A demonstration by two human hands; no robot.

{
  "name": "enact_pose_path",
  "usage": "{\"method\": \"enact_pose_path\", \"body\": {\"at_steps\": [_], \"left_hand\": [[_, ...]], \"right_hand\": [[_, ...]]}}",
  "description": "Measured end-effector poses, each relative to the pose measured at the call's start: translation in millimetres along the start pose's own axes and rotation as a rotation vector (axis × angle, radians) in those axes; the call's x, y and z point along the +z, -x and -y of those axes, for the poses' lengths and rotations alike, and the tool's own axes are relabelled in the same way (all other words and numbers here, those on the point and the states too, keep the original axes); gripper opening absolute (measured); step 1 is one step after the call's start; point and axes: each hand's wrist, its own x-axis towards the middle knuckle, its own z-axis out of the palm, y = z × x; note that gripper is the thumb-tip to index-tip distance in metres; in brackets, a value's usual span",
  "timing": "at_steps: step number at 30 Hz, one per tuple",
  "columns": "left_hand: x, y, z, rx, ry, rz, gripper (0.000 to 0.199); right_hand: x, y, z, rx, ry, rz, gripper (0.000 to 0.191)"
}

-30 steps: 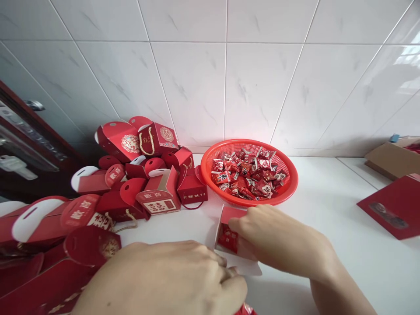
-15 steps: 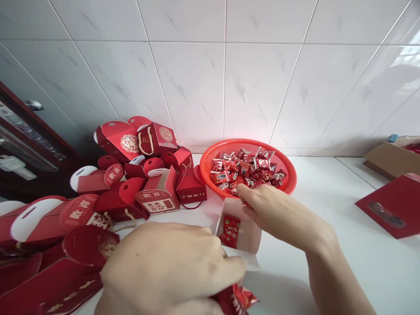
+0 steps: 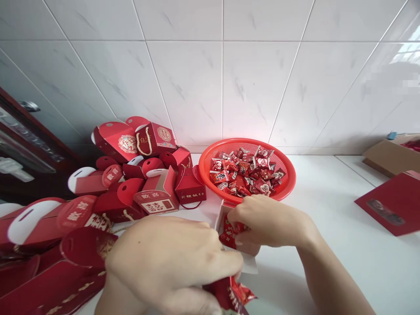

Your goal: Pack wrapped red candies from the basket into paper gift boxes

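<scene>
My right hand (image 3: 271, 221) is closed in a pinch over the opening of a small box (image 3: 220, 214) with pale inside walls. A bit of red wrapper shows between its fingers, seemingly a wrapped candy. Inside the box lies a red packet (image 3: 227, 234), partly covered by those fingers. In the near foreground my left hand (image 3: 173, 267) is curled around red-wrapped candies (image 3: 232, 295), whose shiny ends stick out below the thumb side. Just behind the box, an orange-red plastic basket (image 3: 288, 186) holds many red-wrapped candies (image 3: 246, 170).
Many red gift boxes (image 3: 157, 192), some with rope handles, crowd the left side. A red box (image 3: 390, 205) and an open cardboard carton (image 3: 390, 155) stand at right. White tiles (image 3: 256, 87) rise behind the white counter (image 3: 321, 188).
My right hand has moved from the basket's near edge down to the box opening, with red wrapper in its fingers. The left hand keeps its hold, almost still.
</scene>
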Motion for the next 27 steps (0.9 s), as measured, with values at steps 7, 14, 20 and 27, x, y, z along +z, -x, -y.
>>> {"method": "enact_pose_path", "body": {"at_steps": [7,14,20,27], "left_hand": [[-3.5,-2.8,-1.8,-0.005,0.032,0.045,0.020],[-12.2,-9.1,14.4,0.006,0.159,0.021,0.016],[-29.3,-19.3,33.2,-0.196,0.210,-0.154,0.025],[-24.2,-29.3,27.8,-0.367,0.069,-0.191,0.026]], "right_hand": [[-1.4,6.3,-4.4,0.098,0.058,0.003,0.018],[-12.0,18.8,-8.0,0.036,-0.102,-0.040,0.028],[-15.2,21.8,-15.5,0.068,-0.110,0.007,0.024],[-18.4,23.8,-15.4,0.114,-0.203,0.023,0.033]]}}
